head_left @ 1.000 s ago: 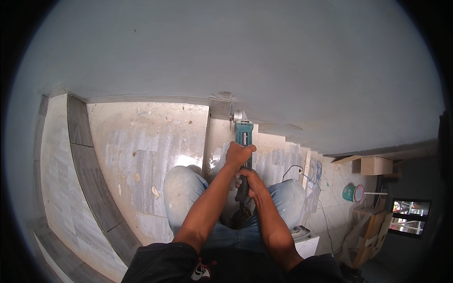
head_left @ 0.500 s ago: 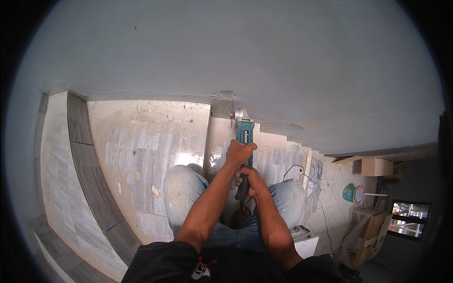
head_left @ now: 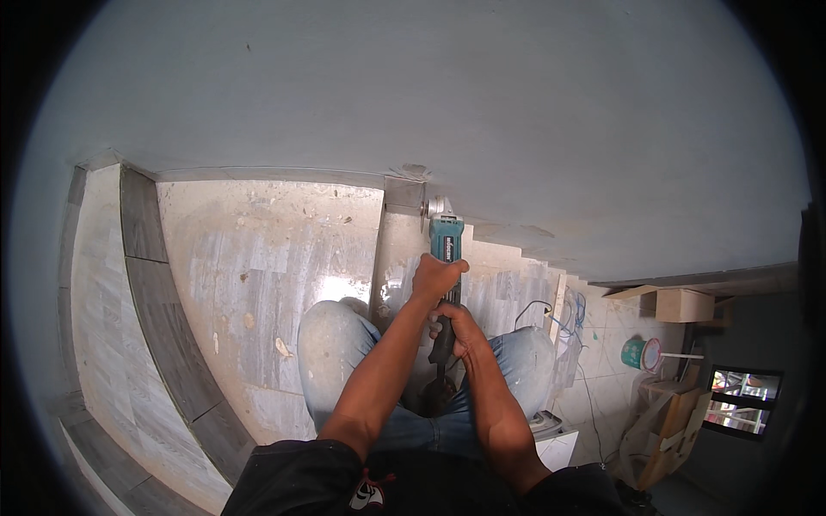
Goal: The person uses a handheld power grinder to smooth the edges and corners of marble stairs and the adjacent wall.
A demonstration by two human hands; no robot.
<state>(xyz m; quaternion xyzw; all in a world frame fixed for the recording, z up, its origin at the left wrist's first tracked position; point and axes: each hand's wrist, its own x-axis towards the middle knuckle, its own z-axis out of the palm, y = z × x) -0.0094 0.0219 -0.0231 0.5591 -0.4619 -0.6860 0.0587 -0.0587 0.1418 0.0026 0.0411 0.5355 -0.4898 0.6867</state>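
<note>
A teal and black angle grinder points away from me toward the foot of the grey wall. My left hand is wrapped round the middle of its body. Behind it, my right hand grips the black rear handle. The grinder's metal head carries a thin disc, seen edge-on at the wall's base. Just left of the disc sits a short grey skirting tile; whether the disc touches it I cannot tell. Above that tile the wall surface is chipped.
Tiled steps spread to the left, dusty and scattered with bits of debris, with dark grey tile risers. To the right lie a cable, a teal bucket, a cardboard box and a wooden piece.
Both hands keep the same grip on the grinder, which stays at the wall's base. The view has shifted very slightly; nothing else visibly differs.
</note>
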